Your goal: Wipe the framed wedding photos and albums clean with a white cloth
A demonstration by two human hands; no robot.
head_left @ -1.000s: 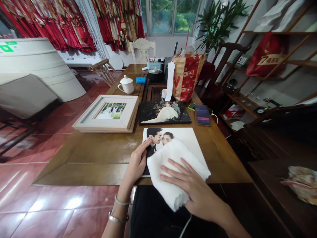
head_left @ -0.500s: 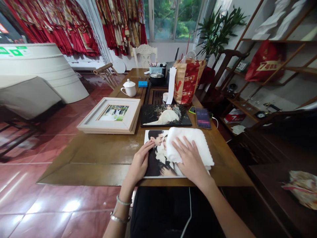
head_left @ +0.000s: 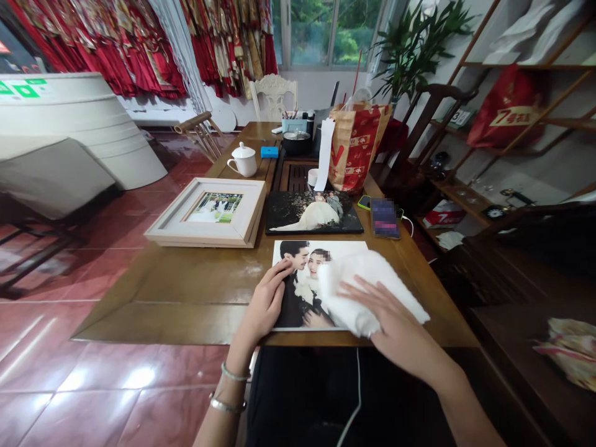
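Where cloth [head_left: 367,266] lies under right hand [head_left: 393,323], photo [head_left: 305,301] partly hidden.

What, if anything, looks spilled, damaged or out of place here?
Nothing clearly spilled or damaged shows on the fluffy white cloth or flat rectangular couple portrait. A pale patch on the brown wooden table may be glare or a smudge. At far right, crumpled tan-and-red paper looks out of place, perhaps discarded.
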